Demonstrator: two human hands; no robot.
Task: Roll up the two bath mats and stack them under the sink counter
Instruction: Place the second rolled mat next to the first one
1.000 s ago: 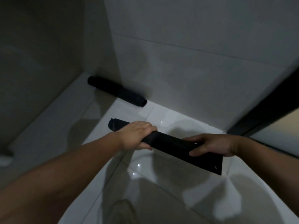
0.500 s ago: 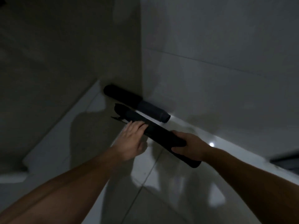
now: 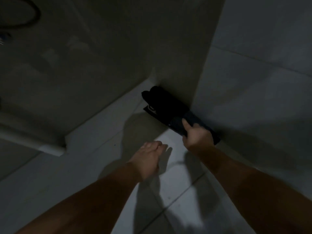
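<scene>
Two dark rolled bath mats lie together on the white tiled floor, pressed into the shadowed corner at the base of the wall. The rear mat (image 3: 162, 97) lies against the wall. The front mat (image 3: 175, 123) rests beside or partly on it; which, I cannot tell in the dark. A loose flap sticks out at its left end. My right hand (image 3: 196, 135) grips the front mat near its right end. My left hand (image 3: 150, 153) hovers over the floor a little in front of the mats, fingers apart, holding nothing.
A raised white ledge (image 3: 94, 125) runs along the left wall and ends in a step at the left. A dark hose loop (image 3: 25, 16) hangs at the top left. Pale wall tiles (image 3: 253, 81) rise on the right behind the mats.
Both hands carried the second mat to the corner and set it against the first. My left hand has let go and drawn back; my right hand still holds the mat.
</scene>
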